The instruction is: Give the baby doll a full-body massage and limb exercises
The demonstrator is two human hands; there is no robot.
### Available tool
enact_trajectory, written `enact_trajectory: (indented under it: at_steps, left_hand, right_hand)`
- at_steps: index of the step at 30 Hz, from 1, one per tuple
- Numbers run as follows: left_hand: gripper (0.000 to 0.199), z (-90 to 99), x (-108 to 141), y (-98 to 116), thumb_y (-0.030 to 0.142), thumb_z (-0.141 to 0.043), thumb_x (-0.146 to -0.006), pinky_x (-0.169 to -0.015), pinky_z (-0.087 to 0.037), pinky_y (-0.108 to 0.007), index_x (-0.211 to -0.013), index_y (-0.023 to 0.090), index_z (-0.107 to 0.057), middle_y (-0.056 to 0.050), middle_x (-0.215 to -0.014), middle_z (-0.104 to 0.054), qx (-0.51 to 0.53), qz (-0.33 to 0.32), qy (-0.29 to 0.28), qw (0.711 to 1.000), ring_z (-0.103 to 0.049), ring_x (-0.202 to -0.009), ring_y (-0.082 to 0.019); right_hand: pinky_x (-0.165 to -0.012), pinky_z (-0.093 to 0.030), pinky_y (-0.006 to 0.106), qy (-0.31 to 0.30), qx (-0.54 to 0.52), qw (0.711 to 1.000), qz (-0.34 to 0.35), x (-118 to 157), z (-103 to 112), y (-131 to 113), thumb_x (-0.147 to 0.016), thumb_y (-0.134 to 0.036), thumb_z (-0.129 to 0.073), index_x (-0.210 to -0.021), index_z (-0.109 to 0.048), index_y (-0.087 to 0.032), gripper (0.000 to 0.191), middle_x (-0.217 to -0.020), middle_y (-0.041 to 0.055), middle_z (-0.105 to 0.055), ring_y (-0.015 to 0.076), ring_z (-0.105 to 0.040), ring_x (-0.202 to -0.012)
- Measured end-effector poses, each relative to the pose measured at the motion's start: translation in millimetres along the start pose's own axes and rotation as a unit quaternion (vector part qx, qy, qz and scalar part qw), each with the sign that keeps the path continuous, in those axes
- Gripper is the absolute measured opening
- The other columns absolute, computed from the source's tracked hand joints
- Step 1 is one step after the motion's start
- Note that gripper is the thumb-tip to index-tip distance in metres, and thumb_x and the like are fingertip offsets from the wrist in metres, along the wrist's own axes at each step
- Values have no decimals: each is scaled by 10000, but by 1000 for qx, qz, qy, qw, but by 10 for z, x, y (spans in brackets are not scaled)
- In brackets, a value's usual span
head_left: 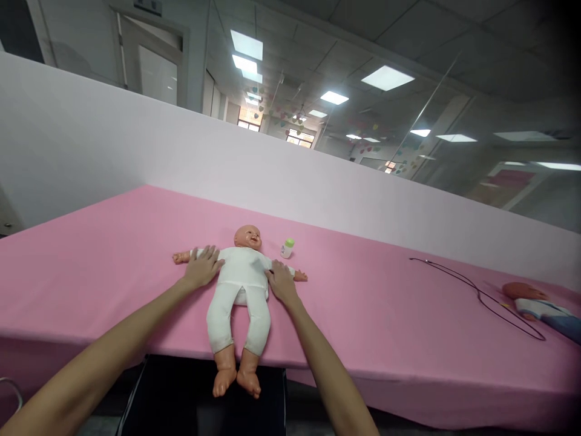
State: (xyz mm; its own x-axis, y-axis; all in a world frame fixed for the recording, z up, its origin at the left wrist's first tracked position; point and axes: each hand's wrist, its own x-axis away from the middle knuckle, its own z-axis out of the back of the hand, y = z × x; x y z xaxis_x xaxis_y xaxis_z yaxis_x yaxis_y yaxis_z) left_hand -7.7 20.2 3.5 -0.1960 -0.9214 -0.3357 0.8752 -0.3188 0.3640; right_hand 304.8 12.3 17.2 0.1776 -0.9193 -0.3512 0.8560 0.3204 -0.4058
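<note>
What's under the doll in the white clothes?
The doll lies on pink cloth, its feet poking past the edge. It covers the spot beneath, so anything hidden there can't be seen.

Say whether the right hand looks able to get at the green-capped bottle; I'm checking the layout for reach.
Probably yes: the bottle stands just beyond the right hand, and only the low, outstretched arm of the baby doll, under the fingers, lies between them.
</note>
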Motion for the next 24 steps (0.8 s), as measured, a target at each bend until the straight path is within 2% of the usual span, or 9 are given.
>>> enact_trajectory:
  at_steps: [3, 6, 10, 12, 14, 17, 20, 22, 24]
  left_hand:
    - [446, 150, 73, -227, 428, -422, -1033, -1230, -55, -671, -1308, 202, -691, -216, -1520, -566, -77, 5, 44, 996, -430, -1470, -409]
    - [456, 334, 83, -412, 471, -430, -1023, -1210, -145, -657, -1270, 214, -713, -209, -1390, -664, -96, 66, 62, 991, -549, -1332, -404]
    - [483, 545, 152, -675, 582, -483, -954, -1122, -224, -722, -1121, 232, -772, -207, -1258, -717, -73, 162, 20, 984, -582, -1231, -465]
    - [462, 621, 221, -779, 631, -573, -870, -1083, -310, -676, -948, 222, -775, -196, -1197, -729, -43, 162, 0, 986, -609, -1163, -454]
    - [409, 674, 283, -836, 624, -697, -747, -978, -442, -523, -795, 220, -733, -172, -1100, -744, 8, 150, 0, 989, -650, -1045, -395]
    - [332, 696, 313, -832, 523, -821, -601, -703, -463, -340, -731, 241, -702, -90, -850, -736, 153, 170, 26, 973, -656, -820, -297]
    - [417, 629, 246, -754, 469, -915, -499, -597, -433, -295, -764, 214, -719, -40, -725, -695, 375, 235, 104, 891, -616, -688, -228]
    - [460, 538, 163, -671, 426, -956, -495, -608, -473, -291, -813, 184, -728, -38, -752, -698, 514, 267, 159, 800, -620, -683, -196]
    - [404, 432, 73, -560, 337, -955, -566, -683, -526, -289, -855, 174, -724, -41, -821, -707, 604, 291, 207, 713, -650, -739, -173]
  right_hand:
    - [-1254, -108, 603, 44, 116, 992, -34, 97, 106, 252, -1044, -490, -441, -1427, -583, -71, 585, -1570, 254, -497, 401, -317, -1538]
    - [-1197, -230, 578, 102, 163, 976, -102, 161, 249, 431, -1059, -445, -363, -1436, -577, -29, 601, -1514, 300, -526, 411, -395, -1472]
    - [-1027, -344, 642, 115, 199, 943, -239, 193, 403, 580, -1033, -537, -353, -1143, -768, -43, 654, -1257, 362, -627, 491, -505, -1255]
    - [-1016, -348, 657, 97, 169, 944, -265, 189, 429, 622, -1002, -605, -383, -1021, -802, -84, 669, -1246, 343, -630, 493, -508, -1235]
    - [-1014, -386, 621, 97, 95, 949, -284, 174, 416, 639, -948, -662, -465, -991, -790, -115, 638, -1236, 311, -649, 468, -536, -1221]
    - [-886, -513, 459, 134, -113, 943, -284, 139, 338, 613, -843, -669, -627, -1074, -716, -162, 564, -1104, 207, -723, 359, -651, -1059]
    - [-618, -509, 321, 171, -339, 885, -269, 95, 212, 524, -783, -622, -704, -1054, -649, -197, 507, -831, 66, -723, 235, -656, -715]
    - [-532, -463, 291, 184, -425, 840, -282, 61, 116, 434, -752, -579, -735, -921, -636, -206, 421, -685, 14, -663, 187, -589, -576]
    - [-513, -451, 280, 193, -463, 814, -294, 23, 24, 329, -741, -542, -741, -854, -636, -205, 371, -648, 8, -646, 169, -571, -545]
